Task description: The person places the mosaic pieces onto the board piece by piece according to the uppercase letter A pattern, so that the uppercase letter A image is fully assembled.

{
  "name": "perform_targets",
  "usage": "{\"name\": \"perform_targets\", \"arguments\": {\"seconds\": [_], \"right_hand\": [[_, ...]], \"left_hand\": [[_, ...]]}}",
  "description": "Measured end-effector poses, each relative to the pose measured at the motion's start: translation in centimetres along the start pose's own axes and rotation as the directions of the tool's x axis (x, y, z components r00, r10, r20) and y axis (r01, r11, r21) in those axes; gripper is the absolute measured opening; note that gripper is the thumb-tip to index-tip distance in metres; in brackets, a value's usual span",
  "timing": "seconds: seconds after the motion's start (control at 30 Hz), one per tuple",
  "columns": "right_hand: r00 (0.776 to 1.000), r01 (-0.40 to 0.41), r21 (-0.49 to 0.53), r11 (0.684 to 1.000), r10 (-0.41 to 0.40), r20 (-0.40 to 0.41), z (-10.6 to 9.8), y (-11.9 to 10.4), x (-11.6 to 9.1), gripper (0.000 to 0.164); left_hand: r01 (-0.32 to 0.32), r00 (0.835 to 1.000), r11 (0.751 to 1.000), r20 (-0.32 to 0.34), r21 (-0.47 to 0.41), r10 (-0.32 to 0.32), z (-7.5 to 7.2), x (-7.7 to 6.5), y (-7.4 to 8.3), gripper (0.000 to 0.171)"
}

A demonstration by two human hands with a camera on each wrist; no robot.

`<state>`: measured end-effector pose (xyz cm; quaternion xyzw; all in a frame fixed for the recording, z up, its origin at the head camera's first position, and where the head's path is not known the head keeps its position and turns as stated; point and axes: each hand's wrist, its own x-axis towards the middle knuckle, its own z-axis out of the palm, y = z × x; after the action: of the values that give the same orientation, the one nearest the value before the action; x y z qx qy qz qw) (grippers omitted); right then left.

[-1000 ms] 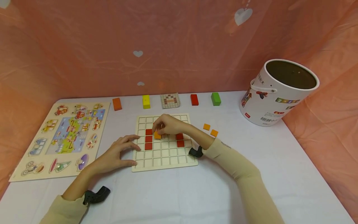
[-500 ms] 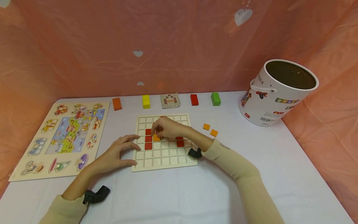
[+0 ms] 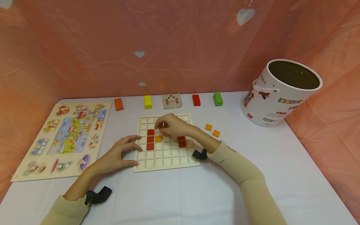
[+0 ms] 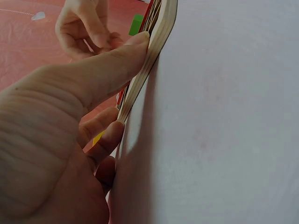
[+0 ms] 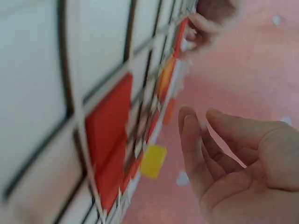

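A cream grid board (image 3: 163, 162) lies on the white cloth. In the head view, a column of red square tiles (image 3: 150, 139) sits on its left part, with more red tiles (image 3: 182, 143) on the right. Beside the left column lies an orange square tile (image 3: 158, 138). My right hand (image 3: 175, 126) hovers just above that tile; thumb and forefinger are slightly apart with nothing between them, as the right wrist view shows. It covers part of the board's upper half. My left hand (image 3: 113, 157) rests at the board's left edge, thumb and fingers spread, fingertips touching the edge (image 4: 140, 77).
Two loose orange tiles (image 3: 212, 130) lie right of the board. Behind it stand an orange block (image 3: 118, 104), yellow block (image 3: 147, 102), pattern card (image 3: 172, 101), red block (image 3: 196, 100) and green block (image 3: 217, 99). A picture puzzle (image 3: 36, 156) lies left; a white bucket (image 3: 264, 109) stands back right.
My right hand has let go of the orange tile, which lies beside the red column, and has lifted slightly away from it. The left hand has stayed at the board's edge.
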<state>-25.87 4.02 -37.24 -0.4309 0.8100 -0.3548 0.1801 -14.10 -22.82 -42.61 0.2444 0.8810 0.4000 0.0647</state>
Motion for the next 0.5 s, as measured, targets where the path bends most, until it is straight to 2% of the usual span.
{"name": "perform_targets", "arguments": {"seconds": [0.07,0.17,0.37,0.5], "right_hand": [[0.999,-0.003,0.016,1.000,0.004,-0.034,-0.9,0.3,-1.0,0.017],[0.996,-0.063,0.028,0.998,0.064,-0.067,-2.5,1.0,-3.1,0.022],[0.976,-0.173,0.022,0.985,0.175,-0.128,-5.5,4.5,-8.3,0.030],[0.958,-0.240,-0.005,0.971,0.236,-0.164,-6.5,6.4,-10.9,0.030]], "left_hand": [[-0.007,1.000,1.000,-0.001,-0.005,0.007,0.0,0.0,0.1,0.035],[-0.014,1.000,1.000,-0.004,-0.005,0.014,0.1,0.0,0.2,0.034],[-0.017,1.000,1.000,-0.003,0.000,0.017,0.1,0.0,0.0,0.034],[-0.024,1.000,1.000,-0.005,0.005,0.024,0.1,-0.1,-0.1,0.034]]}}
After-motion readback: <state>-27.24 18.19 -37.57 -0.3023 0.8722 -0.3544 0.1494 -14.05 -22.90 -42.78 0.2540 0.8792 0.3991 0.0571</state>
